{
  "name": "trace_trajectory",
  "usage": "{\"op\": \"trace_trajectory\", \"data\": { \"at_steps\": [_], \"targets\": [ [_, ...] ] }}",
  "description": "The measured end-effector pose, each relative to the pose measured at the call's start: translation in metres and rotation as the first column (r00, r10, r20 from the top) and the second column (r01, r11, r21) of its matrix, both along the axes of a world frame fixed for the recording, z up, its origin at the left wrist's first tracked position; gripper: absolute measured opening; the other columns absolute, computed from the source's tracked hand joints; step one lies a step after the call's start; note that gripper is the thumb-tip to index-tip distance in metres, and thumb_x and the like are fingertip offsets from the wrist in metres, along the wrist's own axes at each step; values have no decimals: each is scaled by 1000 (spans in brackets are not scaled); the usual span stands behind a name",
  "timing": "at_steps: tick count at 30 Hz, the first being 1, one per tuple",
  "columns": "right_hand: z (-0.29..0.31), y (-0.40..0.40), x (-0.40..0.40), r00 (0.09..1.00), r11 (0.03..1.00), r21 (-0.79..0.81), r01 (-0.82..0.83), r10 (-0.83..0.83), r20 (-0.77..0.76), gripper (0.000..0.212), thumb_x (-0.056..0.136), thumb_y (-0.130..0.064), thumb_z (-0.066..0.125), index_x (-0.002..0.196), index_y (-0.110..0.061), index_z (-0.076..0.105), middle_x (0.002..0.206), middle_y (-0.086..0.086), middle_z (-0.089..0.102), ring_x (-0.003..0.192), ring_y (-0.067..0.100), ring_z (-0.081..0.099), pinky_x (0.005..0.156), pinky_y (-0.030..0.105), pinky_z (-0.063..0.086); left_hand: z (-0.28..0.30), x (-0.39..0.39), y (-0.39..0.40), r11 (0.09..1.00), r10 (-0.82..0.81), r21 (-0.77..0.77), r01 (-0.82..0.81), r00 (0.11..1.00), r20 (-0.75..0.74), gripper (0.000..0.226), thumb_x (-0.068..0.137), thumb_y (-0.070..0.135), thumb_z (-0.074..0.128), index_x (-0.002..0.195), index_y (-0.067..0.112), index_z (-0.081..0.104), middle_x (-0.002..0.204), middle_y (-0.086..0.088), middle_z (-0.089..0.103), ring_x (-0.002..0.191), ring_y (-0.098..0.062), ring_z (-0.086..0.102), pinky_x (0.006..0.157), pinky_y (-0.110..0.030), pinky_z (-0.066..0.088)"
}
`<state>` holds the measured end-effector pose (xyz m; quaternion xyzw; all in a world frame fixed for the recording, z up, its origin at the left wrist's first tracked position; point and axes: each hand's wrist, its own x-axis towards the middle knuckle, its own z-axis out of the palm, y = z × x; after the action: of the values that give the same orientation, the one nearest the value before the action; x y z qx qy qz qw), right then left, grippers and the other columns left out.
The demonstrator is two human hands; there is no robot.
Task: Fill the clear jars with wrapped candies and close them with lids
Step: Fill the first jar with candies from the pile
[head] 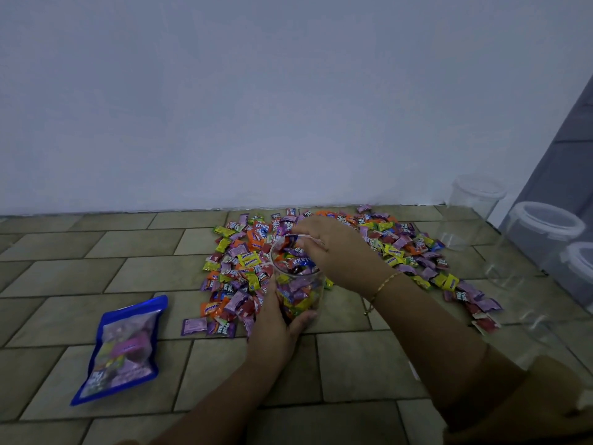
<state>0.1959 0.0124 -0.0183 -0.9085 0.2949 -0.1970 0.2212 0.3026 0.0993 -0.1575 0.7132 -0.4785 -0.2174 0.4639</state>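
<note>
A clear jar [296,285], nearly full of wrapped candies, stands tilted on the tiled floor in front of a wide pile of loose wrapped candies [401,248]. My left hand [276,319] grips the jar's lower side. Over the jar's open mouth is my right hand [327,248], fingers curled down at the rim and touching the top candies. Whether it pinches a candy is hidden by the fingers.
A blue bag of candies [123,350] lies on the floor at the left. Three empty clear jars with lids [478,187] [545,220] [580,255] stand at the right near a grey cloth. The white wall runs just behind the pile.
</note>
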Motion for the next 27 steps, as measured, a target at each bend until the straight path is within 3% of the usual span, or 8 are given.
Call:
{"op": "trace_trajectory", "data": {
  "at_steps": [4, 8, 10, 13, 16, 20, 24, 27],
  "targets": [
    [-15, 7, 4, 983, 992, -85, -89, 74, -170, 49, 102, -33, 30, 148, -17, 25, 156, -3, 22, 144, 8, 15, 118, 34, 6, 1, 0, -1, 1000, -10, -22, 10, 1000, -3, 102, 70, 62, 60, 150, 22, 11, 149, 6, 35, 136, -12, 33, 109, -31, 32],
    [-28, 11, 2, 990, 977, -205, -58, 29, -140, 54, 97, -42, 20, 140, -18, 42, 145, -4, 44, 136, 9, 33, 117, 38, 7, 2, 0, -1, 999, -29, -37, 28, 999, -17, 96, 70, 60, 60, 147, 21, 19, 140, 11, 42, 128, -4, 38, 102, -24, 35],
    [-34, 12, -1, 992, 969, -244, -41, 11, -125, 59, 95, -45, 17, 138, -18, 45, 141, -3, 48, 135, 11, 36, 117, 35, 6, 2, 0, -1, 999, -25, -45, 24, 1000, -8, 93, 70, 60, 60, 146, 22, 21, 134, 17, 41, 126, -2, 38, 98, -20, 35],
    [-40, 13, -2, 992, 951, -308, -31, -9, -127, 69, 91, -52, 8, 133, -19, 52, 135, -3, 55, 131, 12, 42, 116, 34, 6, 3, 0, -1, 998, -23, -54, 22, 1000, -16, 94, 70, 56, 61, 147, 27, 14, 125, 27, 35, 116, 10, 31, 86, 2, 28],
    [-40, 12, -3, 985, 940, -338, -47, -13, -173, 72, 90, -54, 5, 131, -21, 54, 134, -6, 56, 133, 11, 40, 116, 35, 0, 3, -1, -1, 998, -34, -55, 33, 999, -26, 95, 71, 56, 61, 148, 25, 14, 120, 33, 34, 114, 10, 32, 79, 5, 27],
    [-33, 10, -2, 985, 985, -171, -36, 7, -170, 52, 101, -43, 19, 136, -19, 47, 142, -5, 47, 140, 7, 27, 118, 34, -3, 2, 0, -2, 998, -29, -54, 27, 999, -33, 94, 72, 54, 63, 147, 24, 16, 123, 28, 38, 116, 8, 34, 83, 1, 27],
    [-29, 11, -10, 992, 994, 102, 36, -48, 114, 57, 94, -47, 24, 131, -16, 54, 141, -2, 49, 134, 7, 36, 118, 30, 16, 0, 0, -2, 999, -36, -39, 35, 999, -31, 98, 69, 63, 59, 148, 22, 18, 132, 20, 43, 117, 6, 37, 94, -9, 32],
    [-27, 9, -21, 913, 955, 290, 65, -175, 369, 46, 99, -44, 31, 115, -19, 67, 126, -2, 62, 124, 8, 51, 103, 20, 36, -1, 0, -2, 999, -23, -41, 22, 1000, -14, 103, 67, 64, 59, 149, 22, 14, 132, 19, 41, 120, 2, 37, 99, -20, 33]
  ]
}}
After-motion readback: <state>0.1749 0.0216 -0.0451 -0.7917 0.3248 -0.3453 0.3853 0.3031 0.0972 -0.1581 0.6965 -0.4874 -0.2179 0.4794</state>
